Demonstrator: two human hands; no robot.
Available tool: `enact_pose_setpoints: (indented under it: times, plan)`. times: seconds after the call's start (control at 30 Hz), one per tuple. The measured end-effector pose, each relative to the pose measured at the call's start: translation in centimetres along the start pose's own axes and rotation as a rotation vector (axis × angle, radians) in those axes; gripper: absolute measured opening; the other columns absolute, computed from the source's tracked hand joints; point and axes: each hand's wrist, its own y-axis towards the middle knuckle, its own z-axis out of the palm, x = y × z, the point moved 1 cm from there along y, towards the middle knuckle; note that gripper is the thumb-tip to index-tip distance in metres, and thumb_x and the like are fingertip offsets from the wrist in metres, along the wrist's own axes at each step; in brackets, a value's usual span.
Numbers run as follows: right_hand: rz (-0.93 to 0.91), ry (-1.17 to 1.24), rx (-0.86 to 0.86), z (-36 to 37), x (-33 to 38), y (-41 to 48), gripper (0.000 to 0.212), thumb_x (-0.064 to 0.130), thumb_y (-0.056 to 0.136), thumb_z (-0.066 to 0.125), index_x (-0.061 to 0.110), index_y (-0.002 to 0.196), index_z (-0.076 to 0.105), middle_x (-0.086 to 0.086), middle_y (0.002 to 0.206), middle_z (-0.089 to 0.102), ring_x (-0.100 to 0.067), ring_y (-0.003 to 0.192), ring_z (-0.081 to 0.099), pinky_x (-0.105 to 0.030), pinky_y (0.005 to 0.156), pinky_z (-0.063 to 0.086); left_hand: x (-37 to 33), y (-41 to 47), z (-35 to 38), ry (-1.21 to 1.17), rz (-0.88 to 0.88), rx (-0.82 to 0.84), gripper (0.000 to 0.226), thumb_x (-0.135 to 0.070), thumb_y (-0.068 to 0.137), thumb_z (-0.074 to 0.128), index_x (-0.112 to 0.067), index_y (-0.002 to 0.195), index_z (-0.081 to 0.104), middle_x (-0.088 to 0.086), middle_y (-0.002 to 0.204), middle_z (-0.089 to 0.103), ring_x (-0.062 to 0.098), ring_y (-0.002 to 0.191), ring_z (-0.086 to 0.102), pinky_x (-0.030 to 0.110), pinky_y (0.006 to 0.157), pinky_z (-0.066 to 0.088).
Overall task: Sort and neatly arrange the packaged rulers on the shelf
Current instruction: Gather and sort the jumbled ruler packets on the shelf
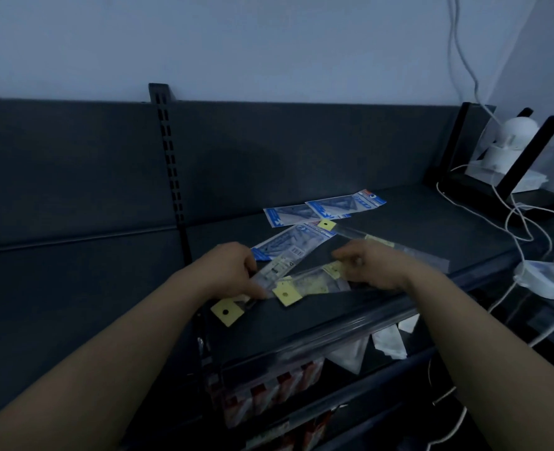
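From the head view, the dark shelf (431, 229) carries a loose scatter of packaged rulers. At the back, two blue packs (305, 213) lie overlapped and roughly in line with each other. A third blue pack (288, 244) lies slanted in front of them, its near end running toward the left hand. A long clear pack (409, 250) stretches off to the right, behind the right hand.

The left hand (231, 271) is down on a clear ruler pack (269, 271), whose yellow hang tag (225, 311) sticks out toward the shelf's front edge. Its fingers curl over this pack and hold it. The right hand (376, 268) meets a second clear pack (308, 283), which lies just beside the first with their ends crossing. Its fingers are bent close together at the far end of that pack. They are blurred, so I cannot tell whether they pinch it or only rest on it.

At the right end of the shelf, white cables (523, 222) trail past a white device (513, 138). Red-and-white packets (269, 395) sit on the level below.

The sorting looks barely begun. Only the two rear blue packs look grouped, and the clear ones lie at odd angles. It seems the clear packs have yet to be gathered and the slanted blue one joined to its pair. Both groups would then need squaring to the shelf edge.
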Motion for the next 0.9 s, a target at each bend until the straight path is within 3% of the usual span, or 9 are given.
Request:
enact_pose_setpoints:
  times: [0.07, 0.13, 0.23, 0.37, 0.43, 0.53, 0.63, 0.73, 0.9]
  plan:
    - [0.013, -0.032, 0.020, -0.4, 0.4, -0.1, 0.043, 0.024, 0.088, 0.062, 0.020, 0.130, 0.057, 0.001, 0.127, 0.052, -0.016, 0.109, 0.055, -0.017, 0.090, 0.041, 0.0, -0.1, 0.1, 0.011, -0.017, 0.032, 0.047, -0.048, 0.069, 0.080, -0.013, 0.098, 0.069, 0.003, 0.096, 0.067, 0.014, 0.081, 0.060, 0.033, 0.069, 0.052]
    - [0.030, -0.047, 0.037, -0.7, 0.6, -0.1, 0.030, 0.025, 0.088, 0.061, 0.024, 0.118, 0.061, 0.005, 0.106, 0.055, -0.009, 0.082, 0.054, -0.005, 0.064, 0.042, 0.1, 0.0, 0.2, 0.020, -0.020, 0.058, 0.042, -0.047, 0.072, 0.078, -0.013, 0.095, 0.070, 0.005, 0.093, 0.068, 0.013, 0.074, 0.058, 0.029, 0.061, 0.046]
    - [0.031, -0.049, 0.009, -0.6, 0.3, 0.1, 0.005, 0.028, 0.086, 0.062, 0.033, 0.088, 0.061, 0.011, 0.084, 0.056, -0.014, 0.082, 0.051, -0.022, 0.071, 0.047, 0.3, -0.1, 0.3, 0.040, -0.021, 0.093, 0.042, -0.048, 0.074, 0.076, -0.013, 0.097, 0.068, 0.004, 0.095, 0.067, 0.014, 0.076, 0.058, 0.029, 0.063, 0.045]
    - [0.029, 0.104, 0.033, -0.4, 0.4, -0.2, 0.011, 0.022, 0.084, 0.066, 0.025, 0.082, 0.056, 0.008, 0.072, 0.056, -0.009, 0.059, 0.050, -0.021, 0.051, 0.040, 0.7, -0.2, 0.6, -0.019, -0.012, 0.087, 0.040, -0.045, 0.075, 0.076, -0.017, 0.100, 0.063, 0.001, 0.100, 0.063, 0.016, 0.087, 0.059, 0.033, 0.072, 0.049]
    - [0.035, 0.167, 0.023, -0.3, 0.4, -0.5, 0.015, 0.019, 0.082, 0.068, 0.026, 0.084, 0.055, 0.007, 0.075, 0.058, -0.012, 0.064, 0.053, -0.026, 0.057, 0.043, 0.8, -0.3, 0.7, -0.054, -0.014, 0.079, 0.039, -0.043, 0.075, 0.077, -0.017, 0.099, 0.063, -0.001, 0.098, 0.062, 0.016, 0.087, 0.059, 0.033, 0.072, 0.049]
    - [0.037, 0.219, 0.040, 0.2, 0.1, -0.5, 0.024, 0.021, 0.081, 0.071, 0.030, 0.098, 0.057, 0.008, 0.095, 0.062, -0.015, 0.086, 0.059, -0.031, 0.081, 0.047, 0.7, -0.3, 0.4, -0.125, 0.000, 0.065, 0.032, -0.033, 0.079, 0.076, -0.007, 0.095, 0.068, 0.002, 0.086, 0.062, 0.013, 0.071, 0.053, 0.028, 0.062, 0.042]
    - [0.010, 0.214, 0.074, 0.3, 0.1, -0.8, 0.036, 0.028, 0.078, 0.074, 0.033, 0.110, 0.058, 0.008, 0.111, 0.060, -0.012, 0.101, 0.058, -0.031, 0.094, 0.045, 0.4, -0.5, 0.0, -0.149, 0.008, 0.043, 0.029, -0.033, 0.074, 0.080, -0.012, 0.090, 0.068, 0.000, 0.084, 0.064, 0.010, 0.070, 0.053, 0.025, 0.060, 0.042]
    - [-0.006, 0.203, 0.110, 0.1, 0.1, -1.1, 0.036, 0.026, 0.077, 0.077, 0.031, 0.109, 0.060, 0.011, 0.110, 0.060, -0.011, 0.104, 0.056, -0.031, 0.097, 0.044, 0.1, -0.5, 0.2, -0.072, 0.023, 0.010, 0.050, -0.039, 0.061, 0.087, -0.021, 0.098, 0.060, -0.005, 0.096, 0.060, 0.008, 0.080, 0.052, 0.026, 0.061, 0.042]
    - [0.029, 0.150, 0.107, -0.2, 0.4, -1.5, 0.038, 0.026, 0.074, 0.079, 0.028, 0.107, 0.059, 0.007, 0.105, 0.060, -0.013, 0.099, 0.058, -0.031, 0.092, 0.046, -0.6, -0.4, 0.3, -0.044, 0.024, 0.092, 0.046, -0.036, 0.063, 0.086, -0.018, 0.101, 0.066, 0.000, 0.099, 0.066, 0.013, 0.085, 0.060, 0.032, 0.072, 0.052]
